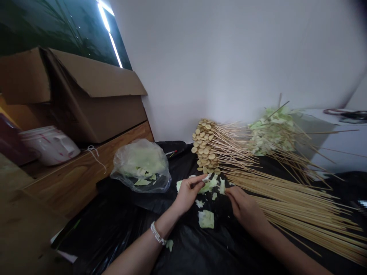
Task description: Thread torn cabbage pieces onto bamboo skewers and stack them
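Note:
My left hand, a beaded bracelet at its wrist, pinches a pale piece of cabbage leaf between thumb and fingers. Opposite it, my right hand is closed, its fingertips on another strip of cabbage leaf. More torn leaf lies between the hands, and a larger cabbage piece rests nearer me on the black plastic sheet. Just beyond my hands is a stack of skewers with round beige slices on their ends. Bare wooden skewers lie in a bundle beside my right hand.
A clear plastic bag of cabbage pieces sits left of my hands. Skewered cabbage is heaped at the back right against a pale box. On the left stand an open cardboard box and a white tub. A white wall rises behind.

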{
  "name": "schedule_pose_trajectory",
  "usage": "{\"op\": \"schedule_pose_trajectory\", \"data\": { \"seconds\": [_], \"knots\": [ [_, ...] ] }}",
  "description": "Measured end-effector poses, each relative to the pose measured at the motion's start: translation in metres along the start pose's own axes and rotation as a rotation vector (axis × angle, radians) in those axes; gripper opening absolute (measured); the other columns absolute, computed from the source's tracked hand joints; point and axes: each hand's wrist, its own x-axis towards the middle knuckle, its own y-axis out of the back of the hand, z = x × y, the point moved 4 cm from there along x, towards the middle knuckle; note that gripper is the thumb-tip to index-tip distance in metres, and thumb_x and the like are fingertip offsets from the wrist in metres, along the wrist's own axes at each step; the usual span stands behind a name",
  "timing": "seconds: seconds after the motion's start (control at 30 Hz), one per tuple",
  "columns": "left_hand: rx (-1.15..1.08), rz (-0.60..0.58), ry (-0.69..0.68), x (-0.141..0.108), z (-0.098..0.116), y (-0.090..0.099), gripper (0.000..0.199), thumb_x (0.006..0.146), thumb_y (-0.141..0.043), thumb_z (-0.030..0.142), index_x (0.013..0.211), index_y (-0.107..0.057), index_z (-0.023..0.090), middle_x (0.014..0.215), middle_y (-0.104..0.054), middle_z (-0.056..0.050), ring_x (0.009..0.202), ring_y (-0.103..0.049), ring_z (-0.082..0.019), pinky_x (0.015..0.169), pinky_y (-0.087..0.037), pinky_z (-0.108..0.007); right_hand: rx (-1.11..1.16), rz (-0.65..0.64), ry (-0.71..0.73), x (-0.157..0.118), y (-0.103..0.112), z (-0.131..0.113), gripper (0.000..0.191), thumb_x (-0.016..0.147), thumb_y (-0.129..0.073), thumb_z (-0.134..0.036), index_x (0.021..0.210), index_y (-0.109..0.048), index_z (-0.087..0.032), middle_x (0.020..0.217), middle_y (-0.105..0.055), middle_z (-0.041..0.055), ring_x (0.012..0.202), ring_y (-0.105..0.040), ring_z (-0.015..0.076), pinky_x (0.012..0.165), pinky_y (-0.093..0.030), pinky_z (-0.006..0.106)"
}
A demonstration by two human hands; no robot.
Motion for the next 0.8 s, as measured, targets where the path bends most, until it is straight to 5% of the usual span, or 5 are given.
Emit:
{"op": "schedule_pose_trajectory", "data": {
  "seconds": [0.8],
  "knots": [
    [0.046, -0.011, -0.042, -0.0033, -0.0003, -0.0051, 0.030, 0.082, -0.063, 0.025, 0.110, -0.071, 0.020, 0.114, -0.070, -0.007, 0.108, -0.064, -0.027, 0.100, -0.046, -0.041, 0.046, -0.066, -0.063, -0.0014, -0.0039, 0.0014, 0.021, 0.094, -0.033, -0.018, 0.087, -0.053, -0.020, 0.080, -0.061, 0.0048, 0.072, -0.059, 0.0173, 0.066, -0.045, 0.029]
  ]
}}
